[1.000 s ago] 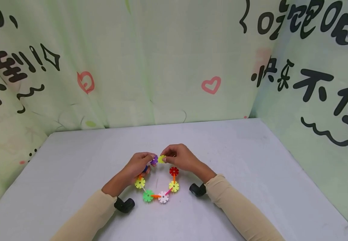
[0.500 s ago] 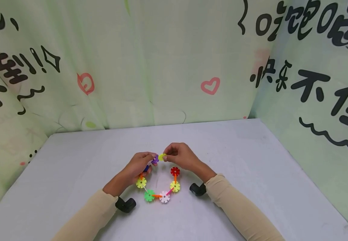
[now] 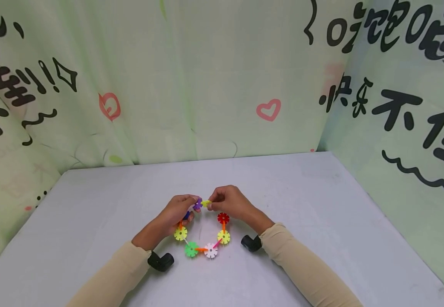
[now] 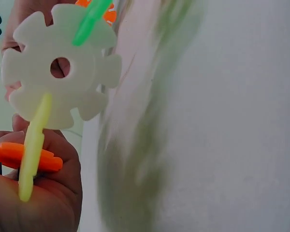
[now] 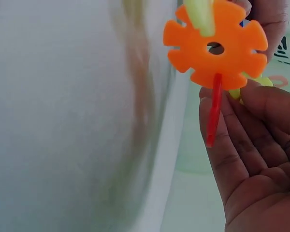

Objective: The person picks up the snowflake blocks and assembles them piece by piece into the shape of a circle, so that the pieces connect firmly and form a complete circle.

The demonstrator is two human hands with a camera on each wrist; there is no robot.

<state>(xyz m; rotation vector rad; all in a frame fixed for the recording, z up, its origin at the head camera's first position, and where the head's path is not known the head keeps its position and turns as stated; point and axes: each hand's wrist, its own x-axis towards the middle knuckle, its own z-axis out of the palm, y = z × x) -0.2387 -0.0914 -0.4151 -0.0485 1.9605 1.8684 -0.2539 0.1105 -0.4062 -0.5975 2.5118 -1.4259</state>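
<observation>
A curved chain of notched plastic snowflake discs lies between the hands in the head view. My left hand (image 3: 176,211) pinches the purple snowflake disc (image 3: 197,204) at the chain's far left end, with a blue disc (image 3: 187,215) partly hidden below its fingers. Thumb and fingertips of my right hand (image 3: 230,201) pinch a yellow snowflake disc (image 3: 205,204), tilted and right at the purple one's edge. The chain's other end is a red disc (image 3: 223,218) below the right hand. In the right wrist view an orange disc (image 5: 188,55) partly covers the yellow disc (image 5: 253,84).
Nearer the front, the chain runs through a yellow disc (image 3: 181,233), a green disc (image 3: 191,250), a white disc (image 3: 211,250) and another yellow disc (image 3: 223,237), with edge-on connecting discs between. Black wrist cameras (image 3: 161,261) sit close above the white table (image 3: 321,192). Printed curtains (image 3: 206,76) surround it.
The yellow disc in my right hand has turned from nearly face-on to more edge-on, still beside the purple disc. My right hand has dipped slightly; the left has barely moved.
</observation>
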